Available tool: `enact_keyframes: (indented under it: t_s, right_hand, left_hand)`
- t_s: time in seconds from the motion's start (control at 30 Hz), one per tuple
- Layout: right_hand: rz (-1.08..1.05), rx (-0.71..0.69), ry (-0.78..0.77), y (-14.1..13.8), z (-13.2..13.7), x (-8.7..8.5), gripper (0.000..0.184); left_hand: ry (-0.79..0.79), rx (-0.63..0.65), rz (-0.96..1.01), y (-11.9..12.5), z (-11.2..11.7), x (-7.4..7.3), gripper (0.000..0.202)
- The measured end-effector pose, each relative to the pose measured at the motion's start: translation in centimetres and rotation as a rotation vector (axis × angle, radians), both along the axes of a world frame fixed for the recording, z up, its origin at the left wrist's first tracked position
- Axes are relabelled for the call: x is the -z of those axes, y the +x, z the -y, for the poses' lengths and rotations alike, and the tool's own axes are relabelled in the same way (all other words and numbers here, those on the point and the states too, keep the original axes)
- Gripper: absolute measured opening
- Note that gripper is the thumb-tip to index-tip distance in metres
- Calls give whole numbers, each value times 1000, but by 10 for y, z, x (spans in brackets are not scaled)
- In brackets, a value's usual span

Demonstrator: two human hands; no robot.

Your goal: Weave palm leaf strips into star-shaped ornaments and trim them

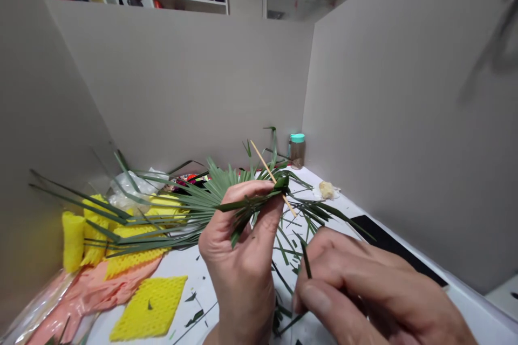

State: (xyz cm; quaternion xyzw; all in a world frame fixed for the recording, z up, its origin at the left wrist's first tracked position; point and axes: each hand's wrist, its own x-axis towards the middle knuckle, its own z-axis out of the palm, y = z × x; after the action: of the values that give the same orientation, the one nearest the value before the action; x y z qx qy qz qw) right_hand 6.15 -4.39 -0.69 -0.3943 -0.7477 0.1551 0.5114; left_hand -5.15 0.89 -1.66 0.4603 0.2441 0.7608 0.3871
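Observation:
My left hand (246,253) is raised at the middle of the view, its fingers closed on a small bundle of woven green palm leaf strips (280,186). A thin wooden stick (263,160) passes slantwise through or behind the weave; which of the two I cannot tell. At the lower right, my right hand (364,285) pinches a narrow palm leaf strip (305,260) between thumb and fingers. Behind my left hand a large fan-shaped palm leaf (220,180) spreads over the table, its long blades reaching left.
Yellow foam netting (149,307) and pink gloves (89,296) lie at the left. Leaf scraps litter the white table (194,275). A bottle with a turquoise lid (297,152) stands in the back corner. A black flat object (396,250) lies along the right edge. Grey partitions surround the table.

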Motion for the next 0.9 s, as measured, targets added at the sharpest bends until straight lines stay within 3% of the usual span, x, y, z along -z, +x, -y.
enact_keyframes:
  t_s: [0.2, 0.27, 0.43, 0.73, 0.9]
  right_hand:
    - [-55, -194, -304, 2, -1, 1, 27]
    - [-89, -206, -336, 3, -2, 3, 28]
    - [-91, -94, -251, 6, -3, 3, 26]
    - [-1, -13, -65, 6, 4, 4, 25]
    - [27, 138, 56, 2, 6, 18, 25]
  left_hand:
    - [-103, 25, 48, 1, 4, -5, 18]
    - [-145, 15, 81, 2, 4, -6, 15]
    - [-232, 16, 153, 1, 0, -11, 10]
    - [-282, 8, 77, 2, 1, -8, 7]
    - [-299, 1, 111, 3, 3, -8, 8]
